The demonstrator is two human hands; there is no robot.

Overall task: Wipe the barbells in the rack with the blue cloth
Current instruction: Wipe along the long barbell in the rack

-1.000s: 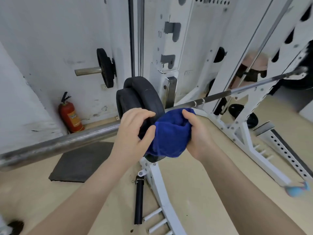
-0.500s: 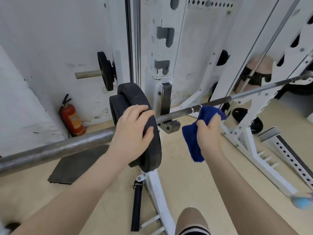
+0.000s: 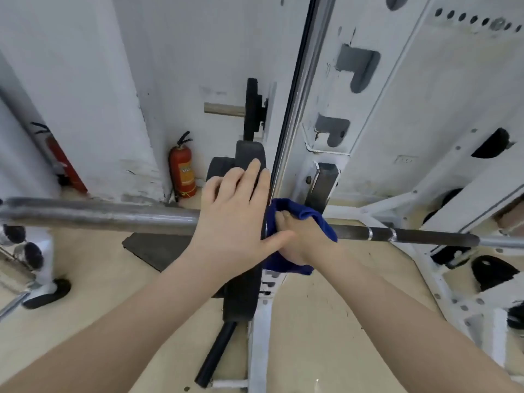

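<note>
Beige gym floor, white walls, white rack [image 3: 377, 143].
Barbell [image 3: 99, 215] runs left-right mid-frame; left hand [image 3: 235, 219] flat on plate [image 3: 249, 163], right hand [image 3: 300, 236] grips blue cloth [image 3: 300, 214] round it.

White walls [image 3: 85, 80], beige floor [image 3: 312, 321], red extinguisher [image 3: 183, 173]

Head view. We are resting our left hand [image 3: 232, 219] flat over the black weight plate [image 3: 243, 282] on the barbell [image 3: 107, 215], while our right hand [image 3: 303, 236] is gripping the blue cloth [image 3: 306, 214] around the bar just beside the plate, against the white rack [image 3: 397, 137]. A red fire extinguisher [image 3: 182, 171] is standing by the wall.
</note>
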